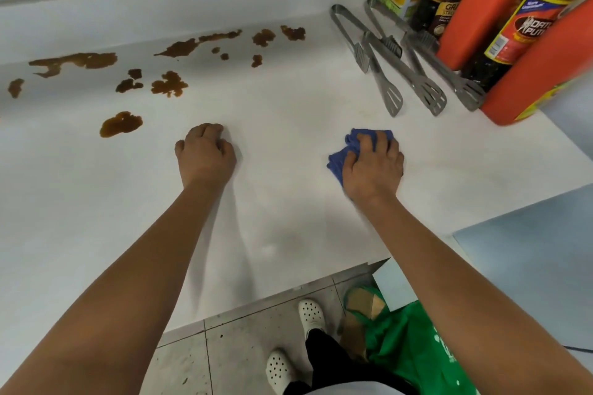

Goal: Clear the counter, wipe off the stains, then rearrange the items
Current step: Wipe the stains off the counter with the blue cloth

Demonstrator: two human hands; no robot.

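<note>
Pressing on a crumpled blue cleaning cloth (345, 154), the right hand (373, 167) holds it against the white bench (288, 99), its fingers (369, 141) curled over the fabric, near the middle of the bench toward the right edge. The left hand (205, 154) rests on the bench just beside it, well apart from the cloth, with fingers curled under and holding nothing. Brown sauce stains (167, 85) spread along the back edge and toward the left edge. Three pairs of grey metal tongs (398, 64) lie near the back right corner. Just beside them stand orange plastic bottles (481, 6) and dark sauce bottles with yellow labels (519, 29).
</note>
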